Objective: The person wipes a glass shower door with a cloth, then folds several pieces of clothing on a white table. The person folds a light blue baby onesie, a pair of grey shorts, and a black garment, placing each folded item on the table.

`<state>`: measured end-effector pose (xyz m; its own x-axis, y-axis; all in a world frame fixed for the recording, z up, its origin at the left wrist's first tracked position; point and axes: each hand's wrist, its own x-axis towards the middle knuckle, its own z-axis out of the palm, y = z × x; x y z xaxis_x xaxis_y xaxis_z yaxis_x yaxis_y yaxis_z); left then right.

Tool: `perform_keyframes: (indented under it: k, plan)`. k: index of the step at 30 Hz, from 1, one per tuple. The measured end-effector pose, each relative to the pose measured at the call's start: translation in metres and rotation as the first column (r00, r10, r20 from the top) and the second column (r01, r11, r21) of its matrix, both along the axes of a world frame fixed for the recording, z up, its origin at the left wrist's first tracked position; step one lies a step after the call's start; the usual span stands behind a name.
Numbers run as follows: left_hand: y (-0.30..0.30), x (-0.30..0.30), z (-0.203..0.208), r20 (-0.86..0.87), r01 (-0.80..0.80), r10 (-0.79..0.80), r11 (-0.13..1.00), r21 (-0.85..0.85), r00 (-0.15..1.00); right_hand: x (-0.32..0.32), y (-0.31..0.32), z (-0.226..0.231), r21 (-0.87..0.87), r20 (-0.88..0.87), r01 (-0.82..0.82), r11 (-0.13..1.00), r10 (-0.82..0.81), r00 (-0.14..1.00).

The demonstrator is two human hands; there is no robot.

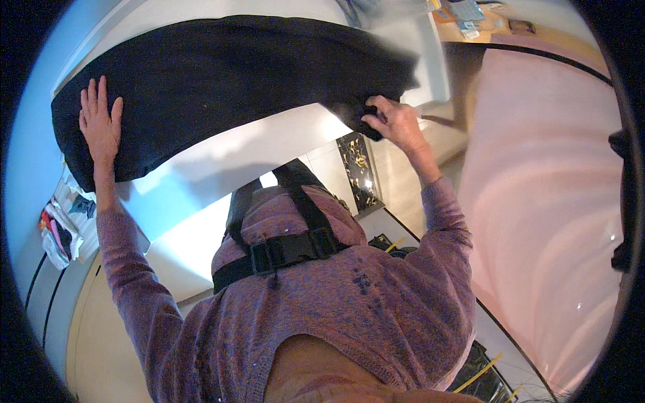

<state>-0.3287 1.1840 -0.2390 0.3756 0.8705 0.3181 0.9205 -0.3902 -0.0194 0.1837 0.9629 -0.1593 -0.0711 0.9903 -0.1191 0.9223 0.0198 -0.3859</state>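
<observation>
A long piece of black cloth (235, 80) lies stretched from left to right across a white table (269, 138). Whether it is a garment such as trousers cannot be told. My left hand (101, 127) rests flat on its left end, fingers spread. At the other end my right hand (400, 125) is closed on the near edge, with the cloth bunched between thumb and fingers. The cloth's far right corner is blurred. Part of its left end hangs over the table's near edge.
A pale pink sheet-like surface (537, 195) fills the right side. Small items, including a light blue packet (467, 12), lie on a wooden surface at the far right. Low on the left is a pile of coloured items (59, 235). A black and gold patterned strip (358, 168) shows below the table.
</observation>
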Motion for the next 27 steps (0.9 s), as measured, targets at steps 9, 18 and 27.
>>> perform_keyframes:
  k: [9, 18, 27]
  plan:
    - [0.001, -0.002, 0.002, 0.011, 0.037, -0.037, 0.999, 0.03, 0.999, -0.01, 0.006, -0.002, 0.311, -0.092, 0.133, 0.941, -0.109, 0.99]
    - [0.002, -0.004, 0.003, 0.03, 0.052, -0.053, 0.998, 0.035, 0.998, -0.021, 0.045, -0.017, 0.415, 0.155, -0.121, 0.902, 0.06, 0.986]
    - [0.002, -0.003, 0.004, 0.01, 0.037, -0.037, 0.999, 0.014, 0.999, -0.004, 0.074, 0.031, 0.61, 0.045, -0.023, 0.792, -0.005, 0.999]
